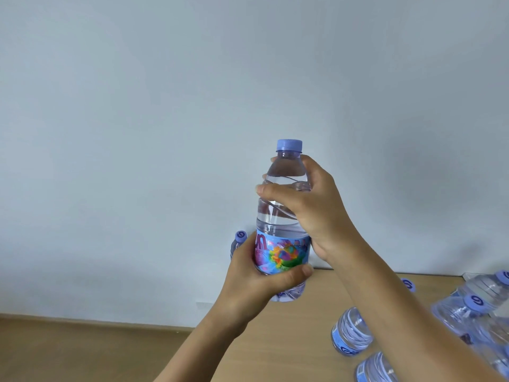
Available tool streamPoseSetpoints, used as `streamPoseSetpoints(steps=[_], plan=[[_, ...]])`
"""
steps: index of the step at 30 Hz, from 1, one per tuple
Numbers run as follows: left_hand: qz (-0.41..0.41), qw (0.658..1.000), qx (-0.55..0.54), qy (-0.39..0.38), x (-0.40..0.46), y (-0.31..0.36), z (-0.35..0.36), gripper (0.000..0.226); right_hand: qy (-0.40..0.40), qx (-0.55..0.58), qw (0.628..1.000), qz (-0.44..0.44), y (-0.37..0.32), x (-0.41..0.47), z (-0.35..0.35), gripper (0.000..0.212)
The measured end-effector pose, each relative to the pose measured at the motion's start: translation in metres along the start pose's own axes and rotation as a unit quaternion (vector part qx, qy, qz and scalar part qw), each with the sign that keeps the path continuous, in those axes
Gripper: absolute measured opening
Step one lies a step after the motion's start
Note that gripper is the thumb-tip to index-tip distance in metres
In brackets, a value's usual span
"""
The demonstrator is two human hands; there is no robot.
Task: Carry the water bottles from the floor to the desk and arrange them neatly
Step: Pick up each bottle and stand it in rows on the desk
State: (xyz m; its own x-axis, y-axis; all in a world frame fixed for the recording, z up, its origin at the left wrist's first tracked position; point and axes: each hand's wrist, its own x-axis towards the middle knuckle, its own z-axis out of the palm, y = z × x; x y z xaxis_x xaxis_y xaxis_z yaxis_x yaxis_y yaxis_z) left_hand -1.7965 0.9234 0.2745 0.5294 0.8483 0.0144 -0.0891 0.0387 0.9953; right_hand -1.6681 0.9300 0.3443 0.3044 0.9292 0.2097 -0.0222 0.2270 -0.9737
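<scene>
gripping an upright water bottle at frame centre: left hand wraps its label, right hand clasps its shoulder.

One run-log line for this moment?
held bottle upright, above desk | left hand grips label | right hand grips shoulder

A plain office or study room, seen from my desk.
My light wooden desk stands against a bare pale wall; wood-look floor lies beside it.
</scene>
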Motion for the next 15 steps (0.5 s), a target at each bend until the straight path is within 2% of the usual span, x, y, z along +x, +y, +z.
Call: streamPoseSetpoints(steps=[3,7,11,15], plan=[[-0.017,0.999,-0.017,-0.046,-0.001,0.005,-0.002,0.058,-0.034,0.048,0.998,0.003,-0.002,0.002,-0.007,0.032],[-0.037,0.990,-0.067,-0.116,-0.001,0.010,-0.006,0.062,-0.097,0.114,0.989,0.012,-0.004,0.005,-0.019,0.041],[-0.026,0.995,-0.053,-0.080,-0.001,0.009,-0.001,0.062,-0.137,0.116,0.984,-0.001,-0.008,0.004,-0.022,0.045],[-0.003,1.000,-0.021,-0.008,-0.004,0.009,0.006,0.058,-0.101,0.028,0.995,-0.008,-0.013,0.003,-0.024,0.044]])
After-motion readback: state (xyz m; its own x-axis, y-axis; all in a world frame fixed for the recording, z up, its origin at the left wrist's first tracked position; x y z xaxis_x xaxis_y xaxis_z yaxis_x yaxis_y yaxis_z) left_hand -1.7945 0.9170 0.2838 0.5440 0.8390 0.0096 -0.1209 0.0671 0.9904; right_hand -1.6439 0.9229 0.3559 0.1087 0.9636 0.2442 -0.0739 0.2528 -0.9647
